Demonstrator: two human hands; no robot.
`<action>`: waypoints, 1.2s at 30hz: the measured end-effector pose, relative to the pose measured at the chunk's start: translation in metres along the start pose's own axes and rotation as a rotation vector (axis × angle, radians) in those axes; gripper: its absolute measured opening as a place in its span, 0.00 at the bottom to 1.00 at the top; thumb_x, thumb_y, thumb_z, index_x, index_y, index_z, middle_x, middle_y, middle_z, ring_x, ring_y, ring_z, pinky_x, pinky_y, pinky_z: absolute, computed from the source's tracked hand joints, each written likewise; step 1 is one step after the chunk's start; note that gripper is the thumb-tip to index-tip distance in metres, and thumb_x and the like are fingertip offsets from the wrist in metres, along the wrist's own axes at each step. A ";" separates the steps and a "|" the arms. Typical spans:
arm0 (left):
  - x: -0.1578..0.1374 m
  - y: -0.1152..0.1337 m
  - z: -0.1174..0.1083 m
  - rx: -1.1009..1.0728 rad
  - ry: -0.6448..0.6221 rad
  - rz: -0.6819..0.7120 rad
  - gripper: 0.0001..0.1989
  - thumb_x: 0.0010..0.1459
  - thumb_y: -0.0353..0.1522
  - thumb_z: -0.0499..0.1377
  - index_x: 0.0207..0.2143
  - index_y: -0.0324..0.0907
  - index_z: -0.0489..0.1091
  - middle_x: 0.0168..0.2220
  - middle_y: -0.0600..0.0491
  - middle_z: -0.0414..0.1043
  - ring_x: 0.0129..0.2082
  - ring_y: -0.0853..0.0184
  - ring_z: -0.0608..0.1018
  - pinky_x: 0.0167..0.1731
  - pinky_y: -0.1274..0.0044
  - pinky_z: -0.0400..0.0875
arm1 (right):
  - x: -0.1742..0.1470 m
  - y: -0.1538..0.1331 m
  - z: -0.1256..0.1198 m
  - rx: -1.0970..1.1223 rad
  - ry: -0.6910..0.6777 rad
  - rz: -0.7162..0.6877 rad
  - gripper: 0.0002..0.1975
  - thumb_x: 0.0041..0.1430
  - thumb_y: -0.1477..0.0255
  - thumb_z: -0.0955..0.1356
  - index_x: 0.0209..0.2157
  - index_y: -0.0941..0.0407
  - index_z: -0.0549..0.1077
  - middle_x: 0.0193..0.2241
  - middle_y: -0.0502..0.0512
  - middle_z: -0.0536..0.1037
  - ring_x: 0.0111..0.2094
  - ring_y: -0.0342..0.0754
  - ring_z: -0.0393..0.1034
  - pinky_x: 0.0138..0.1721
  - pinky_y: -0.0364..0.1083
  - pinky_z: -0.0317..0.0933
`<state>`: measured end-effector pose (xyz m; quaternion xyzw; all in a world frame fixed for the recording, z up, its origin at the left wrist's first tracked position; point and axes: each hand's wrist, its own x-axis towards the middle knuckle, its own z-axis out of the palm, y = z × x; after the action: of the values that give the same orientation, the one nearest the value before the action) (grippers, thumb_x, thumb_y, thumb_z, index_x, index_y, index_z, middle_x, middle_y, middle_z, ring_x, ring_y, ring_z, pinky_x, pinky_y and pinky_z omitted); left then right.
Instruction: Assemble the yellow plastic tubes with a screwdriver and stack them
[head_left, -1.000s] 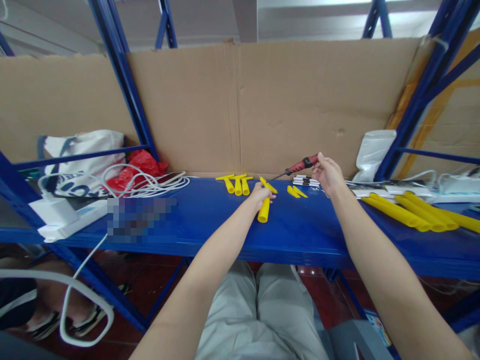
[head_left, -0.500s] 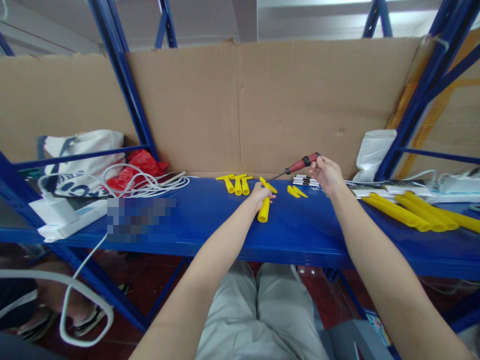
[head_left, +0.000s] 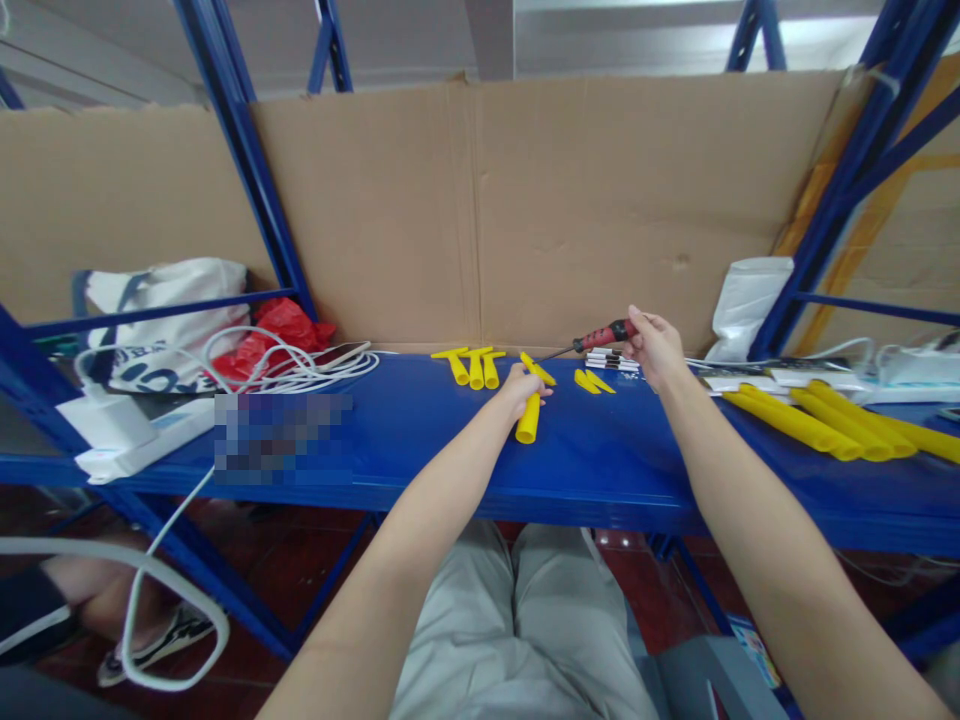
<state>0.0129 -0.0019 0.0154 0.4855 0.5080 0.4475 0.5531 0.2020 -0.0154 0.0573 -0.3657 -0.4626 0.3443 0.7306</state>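
My left hand point(head_left: 527, 388) is closed around a yellow tube point(head_left: 527, 422) on the blue shelf. A flat yellow piece point(head_left: 538, 369) sits across the tube's far end. In my right hand point(head_left: 655, 346) is a red and black screwdriver point(head_left: 604, 335), gripped at the end of its handle. Its shaft points left, with the tip close to the flat piece; whether they touch I cannot tell. Left of my left hand lie several T-shaped yellow pieces point(head_left: 475, 370), each a tube with a crosspiece. Loose yellow flat pieces point(head_left: 594, 381) rest between my hands.
Yellow tubes point(head_left: 825, 425) lie at the right, before a white power strip point(head_left: 919, 372). White packets point(head_left: 611, 360) sit behind the loose pieces. White cables point(head_left: 315, 368), a red bag point(head_left: 274, 335) and a cloth bag point(head_left: 172, 320) are at left. Cardboard point(head_left: 480, 210) stands behind. A person's leg point(head_left: 112, 600) shows lower left.
The screwdriver has tilted flatter, its handle end dropping slightly, and my right hand has shifted a little. My left hand and the tube stay put. The other person's leg has moved.
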 end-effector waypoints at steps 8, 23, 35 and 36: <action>0.000 0.001 0.000 -0.013 0.014 -0.004 0.34 0.46 0.13 0.54 0.55 0.41 0.56 0.40 0.48 0.74 0.26 0.69 0.78 0.18 0.82 0.64 | -0.004 -0.007 0.003 0.092 -0.111 0.045 0.17 0.41 0.61 0.74 0.27 0.55 0.66 0.12 0.40 0.61 0.13 0.36 0.57 0.14 0.36 0.53; 0.001 -0.001 0.001 0.022 0.000 0.022 0.34 0.42 0.13 0.53 0.53 0.41 0.57 0.40 0.47 0.75 0.27 0.67 0.78 0.18 0.82 0.65 | 0.000 0.001 0.003 -0.031 0.040 -0.023 0.23 0.38 0.60 0.75 0.22 0.54 0.58 0.10 0.38 0.58 0.09 0.35 0.51 0.09 0.36 0.48; -0.001 -0.001 0.003 -0.012 -0.002 0.034 0.34 0.46 0.13 0.53 0.55 0.41 0.54 0.38 0.48 0.74 0.28 0.67 0.78 0.19 0.83 0.65 | 0.004 0.002 0.003 -0.023 0.257 -0.040 0.19 0.45 0.66 0.72 0.22 0.53 0.55 0.10 0.39 0.58 0.09 0.37 0.53 0.09 0.39 0.48; -0.001 -0.001 0.003 -0.015 0.003 0.032 0.34 0.46 0.13 0.53 0.55 0.42 0.54 0.38 0.49 0.74 0.27 0.68 0.78 0.19 0.83 0.65 | 0.005 0.002 0.003 -0.034 0.272 -0.045 0.19 0.45 0.66 0.72 0.22 0.53 0.55 0.11 0.39 0.59 0.09 0.37 0.53 0.09 0.39 0.47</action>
<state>0.0155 -0.0032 0.0150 0.4889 0.4976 0.4606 0.5488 0.2006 -0.0098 0.0584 -0.4110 -0.3732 0.2670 0.7877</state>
